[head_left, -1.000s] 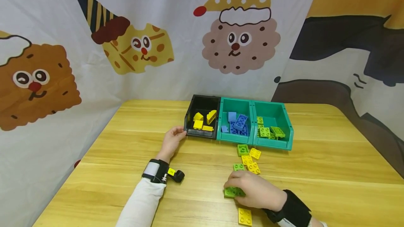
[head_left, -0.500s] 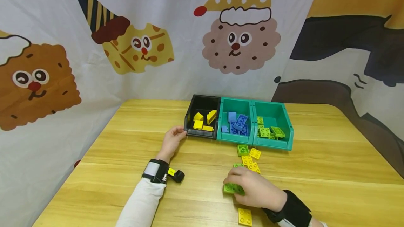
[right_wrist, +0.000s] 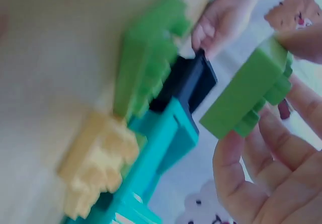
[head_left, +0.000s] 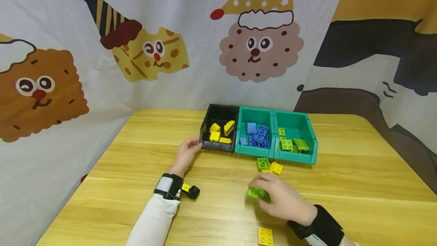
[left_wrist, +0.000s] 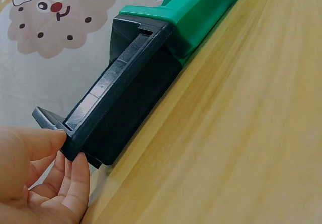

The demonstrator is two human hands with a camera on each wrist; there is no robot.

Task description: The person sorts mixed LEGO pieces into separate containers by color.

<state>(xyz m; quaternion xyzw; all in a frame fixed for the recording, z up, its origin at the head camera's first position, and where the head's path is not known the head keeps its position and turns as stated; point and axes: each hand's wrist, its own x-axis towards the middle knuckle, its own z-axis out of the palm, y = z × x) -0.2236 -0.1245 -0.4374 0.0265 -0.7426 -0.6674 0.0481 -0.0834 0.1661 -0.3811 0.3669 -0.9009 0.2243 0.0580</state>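
My right hand hovers over the table in front of the bins and grips a green brick between thumb and fingers; the right wrist view shows that green brick lifted clear of the wood. My left hand rests at the near left corner of the black bin. In the left wrist view its thumb lies on the rim of the black bin and the fingers sit under the lip, pinching it.
Yellow bricks lie in the black bin. A teal bin holds blue bricks, and another teal bin holds green ones. Loose on the table are a green brick, a yellow brick and a nearer yellow brick. Patterned cloth walls stand behind.
My right hand has lifted the green brick off the table and carried it up and right, toward the bins, now covering some loose bricks. The left hand has stayed at the black bin.
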